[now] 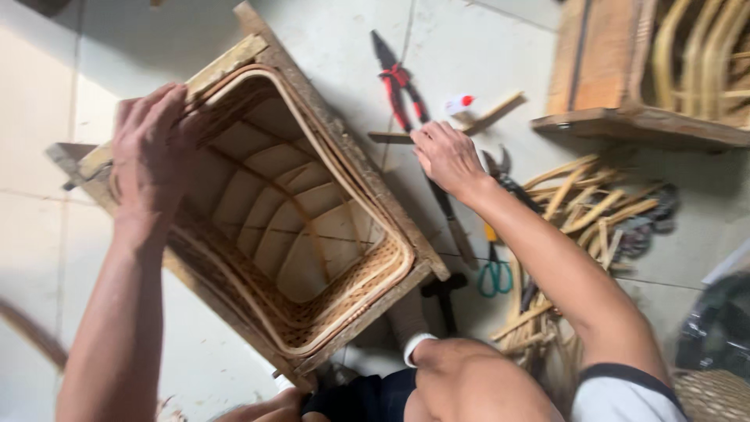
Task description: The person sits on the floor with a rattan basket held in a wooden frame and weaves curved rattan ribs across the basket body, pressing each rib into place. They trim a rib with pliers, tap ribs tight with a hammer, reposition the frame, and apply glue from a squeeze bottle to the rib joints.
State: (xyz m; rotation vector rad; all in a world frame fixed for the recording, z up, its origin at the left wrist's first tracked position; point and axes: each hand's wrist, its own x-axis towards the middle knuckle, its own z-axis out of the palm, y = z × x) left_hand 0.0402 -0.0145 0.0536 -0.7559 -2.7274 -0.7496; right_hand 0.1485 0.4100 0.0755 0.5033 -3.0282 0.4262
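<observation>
At the 9 o'clock side of the view, the left hand (152, 152) rests palm-down on the upper-left rim of a square woven rattan basket (312, 234). Its grip is partly closed: the fingers curl over the rim edge and press on it, with no separate object held. The basket sits inside a rough wooden frame (355, 160) that surrounds its mouth on all four sides. The basket opening faces the camera, with curved ribs visible on its inner walls and a tight weave band along the lower-right rim.

Toward 1 o'clock from the basket, the right hand (445, 156) lies on the tiled floor (469, 39), just beside the frame's right edge. Its grip is loosely curled, fingers bent downward. The fingertips touch a thin wooden stick (484, 116) at its lower-left end; whether they close around it cannot be determined.

Red-handled pliers (398, 86) lie at 12 o'clock from the right hand, near the stick. A long dark blade tool (453, 227) lies under the right wrist, running toward 5 o'clock. Green-handled scissors (494, 273) lie at 5 o'clock from the right hand, beneath the forearm. A pile of cut rattan strips (594, 203) lies at 3 o'clock from the hand. A wooden crate (617, 70) holding bent canes occupies the 2 o'clock corner.
</observation>
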